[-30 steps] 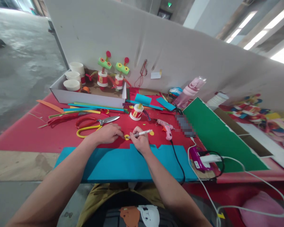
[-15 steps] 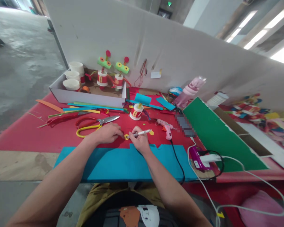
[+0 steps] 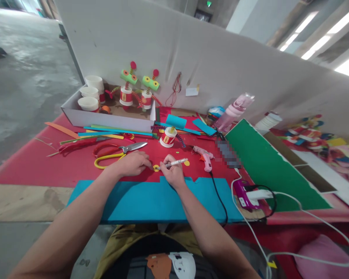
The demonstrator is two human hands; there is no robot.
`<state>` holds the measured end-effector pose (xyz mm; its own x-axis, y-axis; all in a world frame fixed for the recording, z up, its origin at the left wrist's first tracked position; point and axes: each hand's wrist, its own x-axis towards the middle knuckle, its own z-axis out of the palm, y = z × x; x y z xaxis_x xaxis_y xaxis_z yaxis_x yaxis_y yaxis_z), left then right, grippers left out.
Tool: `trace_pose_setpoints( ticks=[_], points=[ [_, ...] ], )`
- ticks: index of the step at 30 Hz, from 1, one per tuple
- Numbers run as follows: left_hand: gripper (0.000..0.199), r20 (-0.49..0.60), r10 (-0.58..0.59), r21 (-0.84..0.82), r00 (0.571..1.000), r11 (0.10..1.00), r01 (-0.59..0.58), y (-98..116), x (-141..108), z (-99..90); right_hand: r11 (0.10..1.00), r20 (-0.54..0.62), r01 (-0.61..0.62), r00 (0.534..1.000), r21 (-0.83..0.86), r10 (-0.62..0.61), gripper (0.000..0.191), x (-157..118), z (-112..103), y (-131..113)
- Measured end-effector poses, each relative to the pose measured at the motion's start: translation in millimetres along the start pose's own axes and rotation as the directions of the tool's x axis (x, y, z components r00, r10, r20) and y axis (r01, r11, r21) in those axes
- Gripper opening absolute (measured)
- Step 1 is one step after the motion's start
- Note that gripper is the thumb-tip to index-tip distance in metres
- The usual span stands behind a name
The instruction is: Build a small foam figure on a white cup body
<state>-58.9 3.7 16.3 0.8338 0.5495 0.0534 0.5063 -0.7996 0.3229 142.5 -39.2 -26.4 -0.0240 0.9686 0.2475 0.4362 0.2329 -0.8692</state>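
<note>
My right hand [image 3: 172, 172] grips a white marker pen [image 3: 177, 162], its tip at a small yellow paper circle [image 3: 156, 168] that carries a dark mark. My left hand [image 3: 135, 162] rests on the red table with bent fingers, its fingertips at the circle's left edge, seemingly holding it down. To the right of the pen lies a second yellow circle [image 3: 187, 163], plain. Behind my hands stands a red and white paper cup [image 3: 168, 137] turned upside down, with coiled paper arms. Large scissors [image 3: 110, 155] with red and yellow handles lie left of my left hand.
A pink glue gun [image 3: 205, 158] with a black cord lies at right, near a purple power strip [image 3: 246, 195]. Blue sheet material [image 3: 145, 201] covers the front edge. Behind, a white box [image 3: 110, 121] holds cups and two finished figures. A green board [image 3: 270, 166] stands right.
The pen tip has shifted very slightly at the yellow circle. The whole view has drifted a little; both hands otherwise keep their places.
</note>
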Motion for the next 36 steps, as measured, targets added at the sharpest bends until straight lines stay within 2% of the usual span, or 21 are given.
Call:
trace_pose_setpoints(
  ticks=[13,19,36],
  points=[
    [0.040,-0.005,-0.010,0.003,1.000,1.000,0.010,1.6,0.1,-0.9,0.999,-0.022,-0.005,1.000,0.036,0.006,0.021,0.6,-0.4,1.2],
    [0.040,-0.005,-0.015,0.006,1.000,1.000,0.015,1.0,0.3,-0.5,1.000,0.010,-0.001,1.000,-0.002,0.001,0.022,0.9,-0.2,1.6],
    [0.040,-0.021,-0.005,-0.016,1.000,1.000,0.005,0.2,0.3,0.3,0.999,-0.003,-0.012,1.000,-0.042,0.012,0.022,0.9,-0.5,-0.4]
  ],
)
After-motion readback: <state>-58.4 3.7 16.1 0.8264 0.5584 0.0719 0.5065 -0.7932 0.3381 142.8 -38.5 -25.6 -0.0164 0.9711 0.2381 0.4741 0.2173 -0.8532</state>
